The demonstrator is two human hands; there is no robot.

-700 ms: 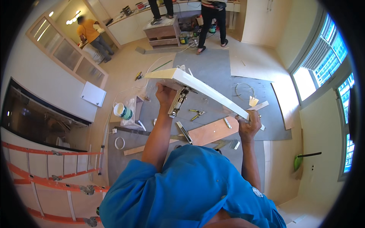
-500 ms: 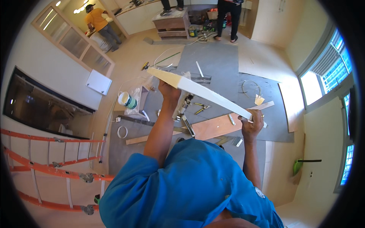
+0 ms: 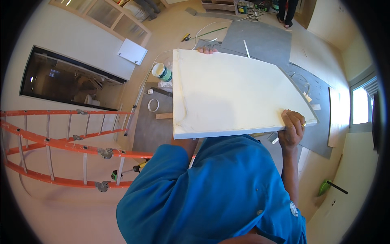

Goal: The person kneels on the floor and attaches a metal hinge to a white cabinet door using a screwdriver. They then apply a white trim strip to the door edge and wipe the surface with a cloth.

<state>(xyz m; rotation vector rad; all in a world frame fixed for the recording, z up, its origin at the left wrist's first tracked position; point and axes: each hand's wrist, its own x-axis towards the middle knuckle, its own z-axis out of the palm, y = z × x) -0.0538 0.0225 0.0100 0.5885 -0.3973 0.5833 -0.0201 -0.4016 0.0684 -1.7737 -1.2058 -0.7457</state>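
A large white panel (image 3: 227, 93) with one slanted corner is held up before my chest, its broad face toward me. Brownish smears run down its left side. My left hand (image 3: 207, 50) reaches beneath the panel, and only its fingertips show, curled over the far edge. At the near right corner my right hand (image 3: 292, 126) grips the edge, with the fingers on top and a ring on one of them. Most of the left forearm is hidden under the panel, as are tools and boards on the floor.
An orange ladder (image 3: 73, 146) stands at the left, close to my elbow. Beyond the panel's left edge are a paint bucket (image 3: 162, 72) and a white ring (image 3: 153, 105). Grey sheeting (image 3: 260, 38) covers part of the floor. A person's legs (image 3: 288, 12) show at the far right.
The panel has turned from edge-on to broad face up, hiding the floor tools. Both hands stay on it. My view has swung to the left and downward.
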